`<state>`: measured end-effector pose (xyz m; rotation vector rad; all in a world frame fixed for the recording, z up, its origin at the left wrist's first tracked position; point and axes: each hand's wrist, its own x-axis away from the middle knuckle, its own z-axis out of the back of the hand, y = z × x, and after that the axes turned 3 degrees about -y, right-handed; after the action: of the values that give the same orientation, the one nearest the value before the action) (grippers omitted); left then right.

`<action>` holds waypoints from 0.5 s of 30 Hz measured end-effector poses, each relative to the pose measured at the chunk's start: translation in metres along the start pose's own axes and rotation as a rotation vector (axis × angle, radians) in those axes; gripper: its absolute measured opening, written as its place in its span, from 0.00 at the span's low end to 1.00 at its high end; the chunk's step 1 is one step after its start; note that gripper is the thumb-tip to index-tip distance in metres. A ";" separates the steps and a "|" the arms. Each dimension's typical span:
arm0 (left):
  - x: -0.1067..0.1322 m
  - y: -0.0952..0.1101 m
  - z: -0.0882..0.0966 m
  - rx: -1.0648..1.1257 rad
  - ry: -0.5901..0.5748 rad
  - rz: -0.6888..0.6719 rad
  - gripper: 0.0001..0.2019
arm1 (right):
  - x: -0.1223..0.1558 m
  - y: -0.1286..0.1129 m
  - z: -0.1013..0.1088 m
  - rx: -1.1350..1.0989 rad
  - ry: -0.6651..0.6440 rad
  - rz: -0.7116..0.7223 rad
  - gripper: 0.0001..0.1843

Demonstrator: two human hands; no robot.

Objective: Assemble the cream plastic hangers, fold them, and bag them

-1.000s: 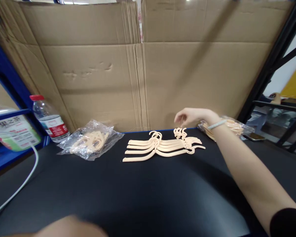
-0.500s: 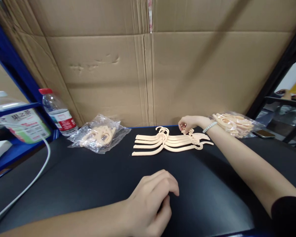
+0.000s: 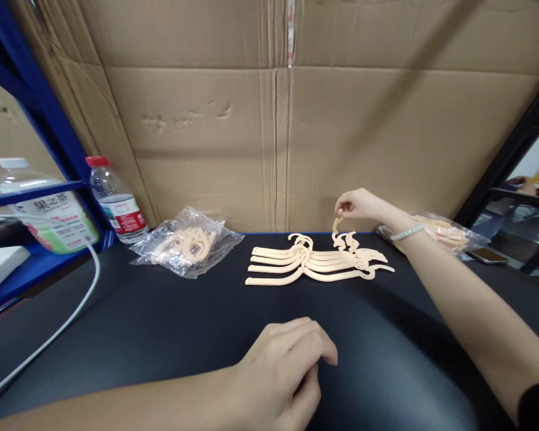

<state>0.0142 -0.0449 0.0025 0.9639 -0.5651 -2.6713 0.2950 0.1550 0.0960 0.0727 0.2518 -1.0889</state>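
Observation:
My right hand, with a beaded bracelet at the wrist, pinches the upper end of a curved beige plastic hook at the table's far edge. Its lower part hangs beside a few similar small hooks. Just nearer lies a row of beige plastic hanger parts, long curved arms laid out side by side, with hooks across their middle. My left hand rests at the front of the black table, fingers loosely bent, the thumb apart from the index finger, and nothing visible in it.
Clear plastic bags of beige parts lie at left and at right, the latter partly behind my right wrist. A phone, a red-capped bottle, a white cable and a cardboard wall surround the black table.
My right hand has risen from the small parts and lifted one end of a hook. My left hand keeps its bent pose. The whole view has shifted slightly.

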 end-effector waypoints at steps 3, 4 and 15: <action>0.000 0.000 0.000 0.054 0.007 0.079 0.13 | 0.016 -0.009 0.036 -0.160 0.211 0.019 0.06; 0.000 0.000 -0.001 0.094 0.011 0.136 0.12 | 0.022 -0.017 0.046 -0.295 0.299 0.048 0.07; -0.004 0.001 -0.001 0.837 0.387 0.796 0.20 | 0.110 -0.164 -0.047 -1.320 -0.100 -0.007 0.17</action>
<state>0.0181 -0.0442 0.0046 1.0713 -1.6075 -1.4743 0.1902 -0.0076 0.0346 -1.1537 0.8298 -0.7561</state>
